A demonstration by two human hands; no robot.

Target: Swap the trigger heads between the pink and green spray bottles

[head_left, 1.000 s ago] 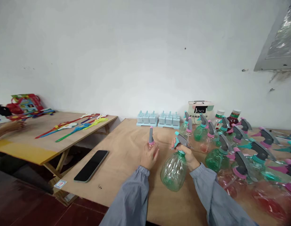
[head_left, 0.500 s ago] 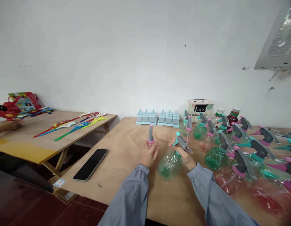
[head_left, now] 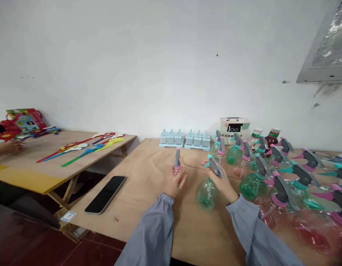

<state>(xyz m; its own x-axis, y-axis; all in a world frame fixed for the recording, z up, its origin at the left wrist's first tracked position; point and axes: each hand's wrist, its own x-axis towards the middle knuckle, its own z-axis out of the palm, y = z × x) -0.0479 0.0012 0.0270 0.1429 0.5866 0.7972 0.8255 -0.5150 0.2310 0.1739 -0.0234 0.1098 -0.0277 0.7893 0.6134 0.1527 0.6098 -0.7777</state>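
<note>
My left hand is wrapped around the body of a pink spray bottle standing on the wooden table; its grey trigger head sticks up above my fingers. With my right hand I grip the neck and head of a green spray bottle, a round clear-green one with a teal nozzle pointing left. Its body hangs below my fingers, slightly tilted; whether it touches the tabletop I cannot tell. Right of that hand stand several more spray bottles, such as a green one and a pink one.
A black phone lies at the table's left side. Pale blue popsicle moulds stand by the wall, near a printed box and two capped bottles. On the left table are colourful plastic sticks, and another person's hand is at its far edge.
My right hand has moved the green spray bottle to the right, towards the other bottles, and it hangs more upright. My left hand stays on the pink spray bottle.
</note>
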